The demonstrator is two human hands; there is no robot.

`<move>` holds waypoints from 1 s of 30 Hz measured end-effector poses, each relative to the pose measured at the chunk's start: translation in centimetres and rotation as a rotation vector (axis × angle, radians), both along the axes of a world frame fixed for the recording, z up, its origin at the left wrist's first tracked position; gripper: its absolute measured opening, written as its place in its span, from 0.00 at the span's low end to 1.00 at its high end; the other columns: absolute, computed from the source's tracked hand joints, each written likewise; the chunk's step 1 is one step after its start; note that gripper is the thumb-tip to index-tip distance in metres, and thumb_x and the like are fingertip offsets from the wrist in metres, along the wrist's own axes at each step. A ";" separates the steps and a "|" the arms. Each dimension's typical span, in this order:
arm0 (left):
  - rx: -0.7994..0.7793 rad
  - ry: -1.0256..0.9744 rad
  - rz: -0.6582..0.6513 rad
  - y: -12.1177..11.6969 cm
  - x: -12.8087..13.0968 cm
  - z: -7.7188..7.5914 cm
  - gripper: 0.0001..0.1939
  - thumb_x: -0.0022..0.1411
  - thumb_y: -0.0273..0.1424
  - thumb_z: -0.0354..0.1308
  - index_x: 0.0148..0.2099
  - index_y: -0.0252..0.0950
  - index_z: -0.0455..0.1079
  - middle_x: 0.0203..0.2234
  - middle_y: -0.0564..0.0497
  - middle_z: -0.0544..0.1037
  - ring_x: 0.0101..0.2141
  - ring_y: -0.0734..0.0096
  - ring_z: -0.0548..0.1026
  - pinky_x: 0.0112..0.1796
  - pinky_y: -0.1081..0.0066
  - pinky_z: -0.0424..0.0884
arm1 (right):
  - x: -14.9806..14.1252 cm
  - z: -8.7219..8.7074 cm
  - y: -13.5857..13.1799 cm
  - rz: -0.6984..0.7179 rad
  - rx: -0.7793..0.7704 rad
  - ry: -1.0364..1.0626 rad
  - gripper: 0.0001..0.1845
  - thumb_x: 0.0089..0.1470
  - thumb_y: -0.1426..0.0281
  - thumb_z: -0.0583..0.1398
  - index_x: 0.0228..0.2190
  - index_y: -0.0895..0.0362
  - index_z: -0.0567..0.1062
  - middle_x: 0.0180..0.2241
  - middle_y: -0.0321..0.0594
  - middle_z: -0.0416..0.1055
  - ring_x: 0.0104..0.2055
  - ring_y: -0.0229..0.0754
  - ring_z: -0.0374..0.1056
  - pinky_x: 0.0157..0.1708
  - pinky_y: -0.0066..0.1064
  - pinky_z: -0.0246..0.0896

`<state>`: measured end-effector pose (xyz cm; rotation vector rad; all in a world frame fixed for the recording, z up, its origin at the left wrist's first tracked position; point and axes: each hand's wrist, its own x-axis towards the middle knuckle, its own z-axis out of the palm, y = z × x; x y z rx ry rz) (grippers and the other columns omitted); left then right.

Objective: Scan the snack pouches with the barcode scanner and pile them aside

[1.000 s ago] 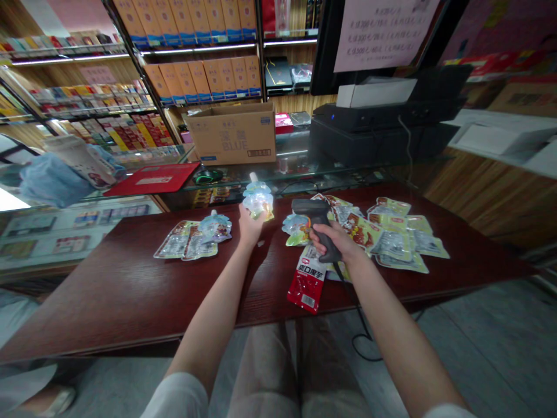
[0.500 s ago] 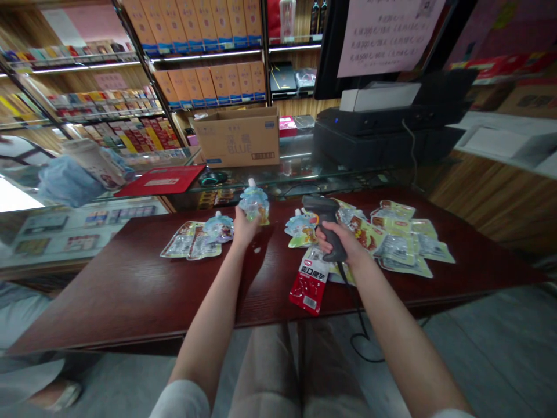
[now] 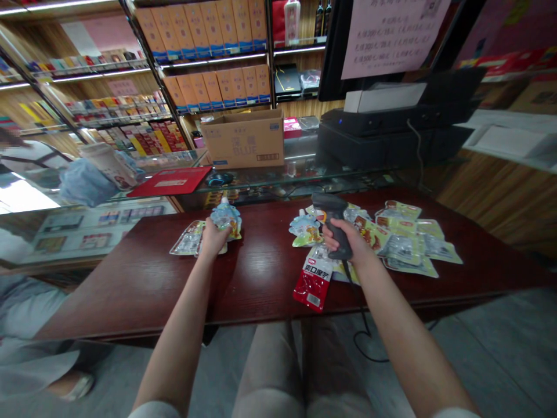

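Note:
My left hand is closed round a pale blue spouted pouch and holds it low over the small pile of flat packets at the left of the dark red table. My right hand grips a black handheld barcode scanner, its head pointing away from me, its cable dropping off the table's front edge. Beside the scanner lies another spouted pouch. A red snack packet lies just under my right wrist.
Several green and silver snack packets are spread at the right of the table. Behind it runs a glass counter with a cardboard box, a red mat, a mouse and a black printer. Another person sits at the left edge.
My left hand has carried the blue pouch from the table's middle leftward and down onto the left pile. My right hand with the scanner has hardly moved.

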<state>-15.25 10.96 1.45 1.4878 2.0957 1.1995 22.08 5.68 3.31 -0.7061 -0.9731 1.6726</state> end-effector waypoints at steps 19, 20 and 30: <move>0.108 0.404 0.214 -2.7 -1.3 -1.0 0.30 0.59 0.36 0.57 0.60 0.25 0.63 0.56 0.27 0.67 0.60 0.32 0.63 0.57 0.39 0.59 | 0.1 0.1 -0.2 -0.039 -0.012 -0.020 0.20 0.45 0.58 0.68 0.26 0.52 0.62 0.19 0.29 0.60 0.14 0.30 0.48 0.13 0.26 0.45; 0.126 0.424 0.205 -3.0 -0.8 -0.7 0.27 0.60 0.36 0.56 0.59 0.26 0.64 0.56 0.28 0.67 0.59 0.32 0.63 0.57 0.39 0.59 | 0.2 0.1 -0.2 -0.041 -0.011 -0.016 0.20 0.45 0.59 0.68 0.26 0.52 0.62 0.19 0.29 0.60 0.15 0.30 0.48 0.13 0.26 0.45; 0.032 0.123 -0.498 -1.5 9.4 -0.3 0.10 0.62 0.35 0.60 0.44 0.36 0.71 0.41 0.41 0.79 0.44 0.55 0.78 0.51 0.57 0.71 | 1.0 0.7 -0.5 -0.040 0.006 -0.010 0.18 0.46 0.58 0.68 0.28 0.53 0.65 0.20 0.29 0.60 0.15 0.29 0.47 0.13 0.26 0.46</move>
